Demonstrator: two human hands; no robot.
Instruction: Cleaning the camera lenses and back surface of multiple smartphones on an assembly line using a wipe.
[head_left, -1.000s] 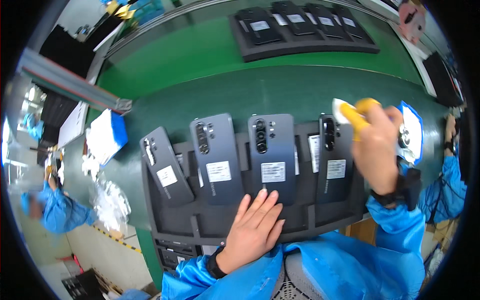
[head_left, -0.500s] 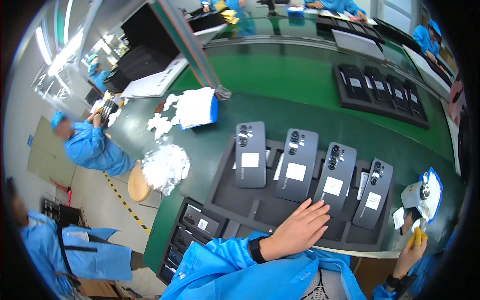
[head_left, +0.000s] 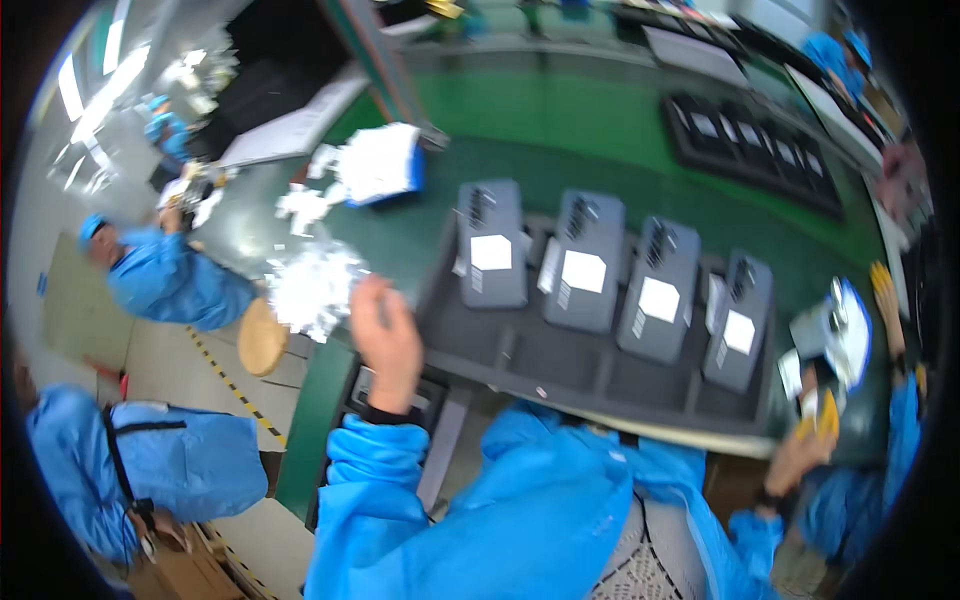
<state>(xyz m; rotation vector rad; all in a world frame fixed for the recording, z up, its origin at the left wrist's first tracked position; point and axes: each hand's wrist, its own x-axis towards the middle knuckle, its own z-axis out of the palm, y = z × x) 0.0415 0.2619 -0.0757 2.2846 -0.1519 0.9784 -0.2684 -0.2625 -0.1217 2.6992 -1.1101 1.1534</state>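
Note:
My left hand (head_left: pixel 388 335), blurred by motion, hovers between the crumpled heap of clear film (head_left: pixel 318 288) and the dark foam tray (head_left: pixel 540 375); its finger pose is smeared. Several grey smartphones (head_left: pixel 492 240) lie face down in the tray's far part, each with a white label on its back. Beyond the tray's right end is my right hand (head_left: pixel 798 452), with yellow finger cots on some fingertips. It is nearest a small white piece and a metal-topped dispenser (head_left: pixel 818 328) beside a blue-edged white pad (head_left: pixel 853 335). Whether its fingers grip anything is unclear.
Another person's hand (head_left: pixel 886 290) with yellow fingertips reaches in at the right edge. A stack of white sheets (head_left: pixel 378 165) stands at far left. A second phone tray (head_left: pixel 752 155) sits across the green table. A person in blue (head_left: pixel 180 275) works at left near a wooden stool (head_left: pixel 264 338).
My left hand has lifted off a phone in the tray and swung left toward the film heap. My right hand stays near the dispenser. The whole view has shifted, and another person's hand appears at right.

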